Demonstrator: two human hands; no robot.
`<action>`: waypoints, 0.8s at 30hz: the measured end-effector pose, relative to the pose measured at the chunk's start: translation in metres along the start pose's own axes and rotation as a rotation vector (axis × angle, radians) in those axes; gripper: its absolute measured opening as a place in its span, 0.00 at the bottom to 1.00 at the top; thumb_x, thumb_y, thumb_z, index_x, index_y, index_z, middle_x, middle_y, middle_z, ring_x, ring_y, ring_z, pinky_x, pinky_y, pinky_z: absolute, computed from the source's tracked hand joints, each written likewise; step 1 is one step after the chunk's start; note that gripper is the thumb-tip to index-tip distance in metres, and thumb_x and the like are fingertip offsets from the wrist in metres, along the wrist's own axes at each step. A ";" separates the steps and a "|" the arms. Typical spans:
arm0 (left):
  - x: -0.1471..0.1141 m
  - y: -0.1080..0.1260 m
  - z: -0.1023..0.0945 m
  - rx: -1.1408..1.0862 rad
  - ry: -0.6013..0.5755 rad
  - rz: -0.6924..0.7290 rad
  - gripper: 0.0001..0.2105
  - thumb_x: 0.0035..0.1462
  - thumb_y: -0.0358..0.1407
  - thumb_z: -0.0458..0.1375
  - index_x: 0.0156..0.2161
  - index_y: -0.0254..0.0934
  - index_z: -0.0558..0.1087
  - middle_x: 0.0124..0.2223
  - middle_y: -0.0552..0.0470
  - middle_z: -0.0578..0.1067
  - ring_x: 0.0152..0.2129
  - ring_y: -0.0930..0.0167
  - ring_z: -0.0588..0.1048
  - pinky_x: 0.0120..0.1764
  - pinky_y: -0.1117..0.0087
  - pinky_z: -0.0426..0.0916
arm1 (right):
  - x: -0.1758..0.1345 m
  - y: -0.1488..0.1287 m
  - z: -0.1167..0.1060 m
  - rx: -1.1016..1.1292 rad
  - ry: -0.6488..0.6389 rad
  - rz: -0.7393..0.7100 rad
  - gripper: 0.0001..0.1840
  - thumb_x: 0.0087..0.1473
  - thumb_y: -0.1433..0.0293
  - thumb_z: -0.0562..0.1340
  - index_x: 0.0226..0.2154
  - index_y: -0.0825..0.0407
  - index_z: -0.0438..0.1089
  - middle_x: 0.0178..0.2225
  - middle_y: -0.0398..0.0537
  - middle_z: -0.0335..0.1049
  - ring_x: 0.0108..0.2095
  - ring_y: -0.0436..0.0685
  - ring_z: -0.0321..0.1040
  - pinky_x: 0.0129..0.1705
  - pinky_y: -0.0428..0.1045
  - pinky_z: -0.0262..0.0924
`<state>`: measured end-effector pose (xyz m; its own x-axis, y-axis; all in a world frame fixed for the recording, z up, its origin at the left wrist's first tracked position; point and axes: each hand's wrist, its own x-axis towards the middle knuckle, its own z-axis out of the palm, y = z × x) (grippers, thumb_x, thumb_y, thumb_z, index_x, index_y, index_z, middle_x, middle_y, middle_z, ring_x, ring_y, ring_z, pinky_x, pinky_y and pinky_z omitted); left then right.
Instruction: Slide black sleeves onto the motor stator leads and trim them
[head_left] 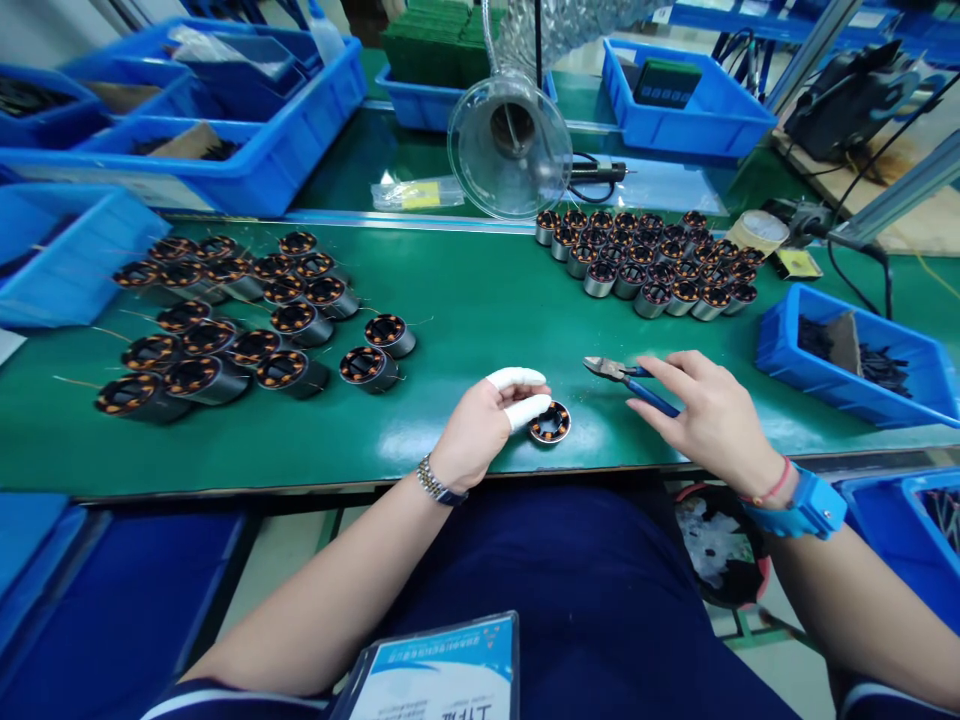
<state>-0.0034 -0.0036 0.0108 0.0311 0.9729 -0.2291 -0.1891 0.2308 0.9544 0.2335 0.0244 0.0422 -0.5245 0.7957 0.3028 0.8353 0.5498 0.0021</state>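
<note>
My left hand (491, 415), with white covers on its thumb and a finger, closes on the left side of a wire-wound motor stator (553, 435) near the bench's front edge. The stator's ring faces up, showing copper windings around a dark centre; its far-left side is partly hidden by my fingers. To the right, my right hand (701, 410) grips a pair of cutting pliers (637, 383) by the blue handles. Their metal jaws point left, above the green bench mat (480, 300), apart from the stator.
Several stators with loose wire ends (214, 370) stand on the left. A tighter group of stators (660, 270) stands at the back right. A clear extraction hood (510, 150) hangs at the back. A blue bin (862, 400) of black parts lies right; a large blue tray (277, 160) sits back left.
</note>
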 end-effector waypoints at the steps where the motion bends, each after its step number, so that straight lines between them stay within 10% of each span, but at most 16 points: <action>1: -0.001 -0.001 -0.002 -0.002 0.012 0.007 0.11 0.42 0.32 0.63 0.35 0.35 0.72 0.33 0.52 0.75 0.31 0.73 0.72 0.37 0.71 0.65 | 0.000 -0.002 -0.003 0.012 0.016 0.004 0.24 0.52 0.57 0.56 0.48 0.52 0.64 0.39 0.54 0.64 0.37 0.59 0.63 0.35 0.52 0.58; 24: 0.001 -0.003 -0.004 -0.070 0.033 0.038 0.04 0.42 0.31 0.63 0.27 0.34 0.73 0.27 0.56 0.72 0.25 0.77 0.68 0.33 0.74 0.61 | 0.003 -0.042 -0.005 -0.042 -0.064 -0.093 0.23 0.54 0.57 0.53 0.49 0.52 0.63 0.38 0.53 0.63 0.36 0.57 0.60 0.34 0.50 0.53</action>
<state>-0.0070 -0.0031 0.0064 -0.0100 0.9797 -0.2002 -0.2578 0.1909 0.9471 0.1976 0.0024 0.0481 -0.6087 0.7570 0.2377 0.7878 0.6122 0.0678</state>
